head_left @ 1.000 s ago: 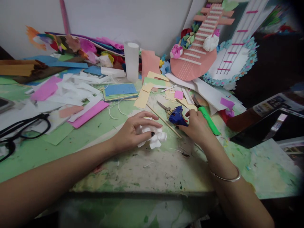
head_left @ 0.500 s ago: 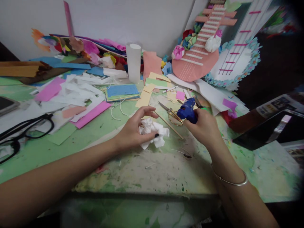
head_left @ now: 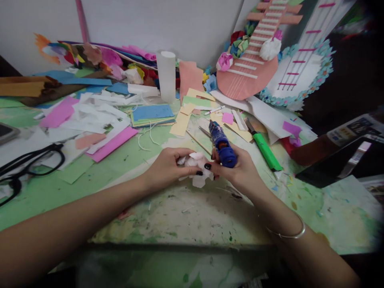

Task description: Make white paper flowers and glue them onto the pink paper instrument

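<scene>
My left hand (head_left: 168, 168) is closed round a white paper flower (head_left: 196, 160) of crumpled petals, just above the table. In my right hand (head_left: 237, 168) is a blue glue gun (head_left: 223, 146), its nozzle pointing away from me. The right thumb and fingertips also touch the flower's right side. Behind the glue gun, scissors (head_left: 205, 131) are partly hidden. A thin wooden stick (head_left: 198, 142) lies just beyond the flower.
A green-handled knife (head_left: 267, 150) lies to the right. Paper strips (head_left: 96, 114) and black glasses (head_left: 39, 160) cover the left. Behind stand a white paper roll (head_left: 167, 76) and paper instruments (head_left: 249, 76). A dark tablet-like object (head_left: 336, 160) leans at right.
My right hand has come left to the flower and the glue gun has swung to point away. The left fingers have closed on the flower. The green-handled knife now shows.
</scene>
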The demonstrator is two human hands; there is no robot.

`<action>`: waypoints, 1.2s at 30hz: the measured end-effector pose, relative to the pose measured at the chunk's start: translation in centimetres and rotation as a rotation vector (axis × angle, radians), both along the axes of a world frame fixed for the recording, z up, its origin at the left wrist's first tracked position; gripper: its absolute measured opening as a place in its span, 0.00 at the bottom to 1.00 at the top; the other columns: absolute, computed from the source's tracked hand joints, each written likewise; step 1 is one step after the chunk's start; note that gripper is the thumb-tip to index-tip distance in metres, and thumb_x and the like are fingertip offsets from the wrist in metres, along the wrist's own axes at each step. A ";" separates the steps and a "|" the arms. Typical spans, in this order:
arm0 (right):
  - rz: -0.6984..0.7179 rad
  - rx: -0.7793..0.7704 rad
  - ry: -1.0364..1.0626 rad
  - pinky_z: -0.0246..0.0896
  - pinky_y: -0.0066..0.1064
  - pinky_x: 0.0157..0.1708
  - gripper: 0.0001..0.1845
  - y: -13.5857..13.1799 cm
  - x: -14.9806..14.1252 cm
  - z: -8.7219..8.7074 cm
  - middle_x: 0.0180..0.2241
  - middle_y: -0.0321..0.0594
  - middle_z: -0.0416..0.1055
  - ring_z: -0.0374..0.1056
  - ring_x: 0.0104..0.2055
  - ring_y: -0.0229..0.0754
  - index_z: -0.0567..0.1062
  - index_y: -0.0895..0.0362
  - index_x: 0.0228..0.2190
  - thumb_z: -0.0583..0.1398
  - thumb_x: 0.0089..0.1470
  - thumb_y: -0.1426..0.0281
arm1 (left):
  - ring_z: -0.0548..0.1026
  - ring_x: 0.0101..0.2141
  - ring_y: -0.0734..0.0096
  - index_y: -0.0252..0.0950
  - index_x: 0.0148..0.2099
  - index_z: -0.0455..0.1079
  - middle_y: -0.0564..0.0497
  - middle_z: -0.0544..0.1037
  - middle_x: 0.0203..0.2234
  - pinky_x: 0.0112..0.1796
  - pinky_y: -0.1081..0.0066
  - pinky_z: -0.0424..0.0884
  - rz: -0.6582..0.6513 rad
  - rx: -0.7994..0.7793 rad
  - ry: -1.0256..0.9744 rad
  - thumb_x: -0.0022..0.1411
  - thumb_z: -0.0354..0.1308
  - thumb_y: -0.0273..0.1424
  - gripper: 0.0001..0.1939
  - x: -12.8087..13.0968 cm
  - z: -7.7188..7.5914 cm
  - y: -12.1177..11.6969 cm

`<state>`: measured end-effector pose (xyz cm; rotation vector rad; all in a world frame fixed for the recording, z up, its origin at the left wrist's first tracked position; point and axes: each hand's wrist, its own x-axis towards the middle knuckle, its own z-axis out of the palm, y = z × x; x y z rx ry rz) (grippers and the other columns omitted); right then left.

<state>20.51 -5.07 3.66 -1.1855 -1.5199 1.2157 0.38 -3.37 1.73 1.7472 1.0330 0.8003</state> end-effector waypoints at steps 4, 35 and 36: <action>0.004 0.026 -0.023 0.63 0.28 0.20 0.16 0.0 -0.2 -0.3 0.26 0.31 0.66 0.63 0.21 0.33 0.67 0.56 0.27 0.70 0.40 0.69 | 0.74 0.33 0.69 0.33 0.43 0.78 0.48 0.81 0.36 0.33 0.74 0.67 -0.012 0.033 0.002 0.56 0.65 0.38 0.16 0.0 -0.1 -0.1; -0.075 0.062 0.009 0.65 0.29 0.23 0.13 -0.2 -0.4 -0.2 0.23 0.31 0.68 0.68 0.22 0.35 0.70 0.57 0.29 0.68 0.42 0.69 | 0.76 0.45 0.64 0.33 0.57 0.71 0.44 0.78 0.49 0.43 0.70 0.71 -0.014 -0.005 -0.148 0.58 0.59 0.31 0.23 -0.1 0.2 -0.5; -0.082 0.073 0.000 0.66 0.30 0.24 0.12 -0.3 -0.4 -0.1 0.23 0.31 0.68 0.68 0.22 0.36 0.70 0.57 0.29 0.67 0.43 0.69 | 0.76 0.43 0.65 0.33 0.56 0.72 0.44 0.79 0.48 0.42 0.70 0.71 -0.001 -0.014 -0.139 0.58 0.60 0.32 0.23 -0.1 0.3 -0.4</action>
